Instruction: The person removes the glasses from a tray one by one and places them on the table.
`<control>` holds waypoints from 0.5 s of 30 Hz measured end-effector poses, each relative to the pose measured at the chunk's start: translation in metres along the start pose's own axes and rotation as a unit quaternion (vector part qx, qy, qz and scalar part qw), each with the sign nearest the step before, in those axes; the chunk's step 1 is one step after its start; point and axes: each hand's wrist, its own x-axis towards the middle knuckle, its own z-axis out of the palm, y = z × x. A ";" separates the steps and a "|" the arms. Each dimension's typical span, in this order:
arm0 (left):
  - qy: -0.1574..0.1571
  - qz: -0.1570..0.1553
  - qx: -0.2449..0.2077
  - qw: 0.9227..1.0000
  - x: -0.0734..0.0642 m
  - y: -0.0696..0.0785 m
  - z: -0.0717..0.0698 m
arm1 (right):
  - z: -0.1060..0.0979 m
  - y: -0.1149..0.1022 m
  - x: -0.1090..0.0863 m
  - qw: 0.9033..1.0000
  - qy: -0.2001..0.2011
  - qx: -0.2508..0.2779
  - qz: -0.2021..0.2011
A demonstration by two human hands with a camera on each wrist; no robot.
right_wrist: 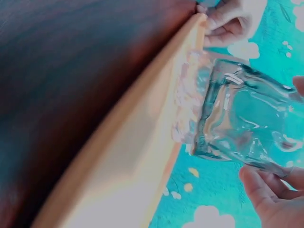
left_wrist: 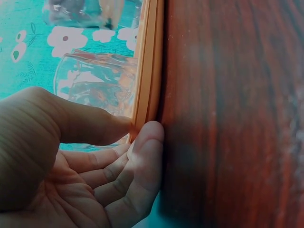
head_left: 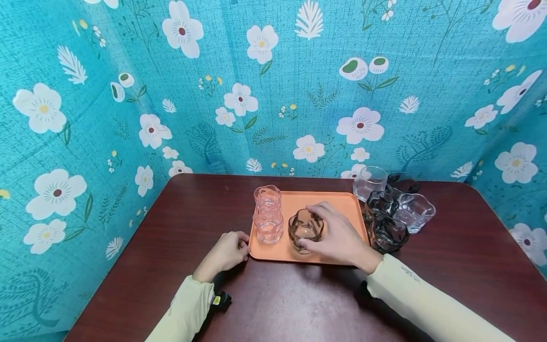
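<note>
In the head view an orange tray (head_left: pixel 295 199) lies on the table, with clear wavy glasses (head_left: pixel 269 228) lined up along its left side. My left hand (head_left: pixel 228 251) pinches the tray's near left corner; the left wrist view has the thumb (left_wrist: pixel 102 126) on the rim and the index finger on its outer side. Over the middle of the tray, my right hand (head_left: pixel 335 232) grips a smoky tinted glass (head_left: pixel 305 230) by its sides, between thumb and fingers. The right wrist view shows this glass (right_wrist: pixel 251 116) upheld above the tray surface, its base apart from it.
Right of the tray, close by its edge, stands a group of smoky glasses (head_left: pixel 389 232) and clear glasses (head_left: pixel 416 211). The dark wooden table (head_left: pixel 290 304) ends at the back against a blue flowered cloth (head_left: pixel 273 95). A black strap (head_left: pixel 222 301) is at my left wrist.
</note>
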 end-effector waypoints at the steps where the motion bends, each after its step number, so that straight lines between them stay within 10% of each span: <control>1: 0.001 0.000 0.000 1.000 0.000 0.000 0.000 | -0.004 0.000 -0.002 1.000 0.002 0.002 0.005; 15: -0.004 -0.008 0.004 1.000 -0.001 0.001 -0.002 | -0.057 0.017 -0.055 0.994 0.095 -0.060 -0.004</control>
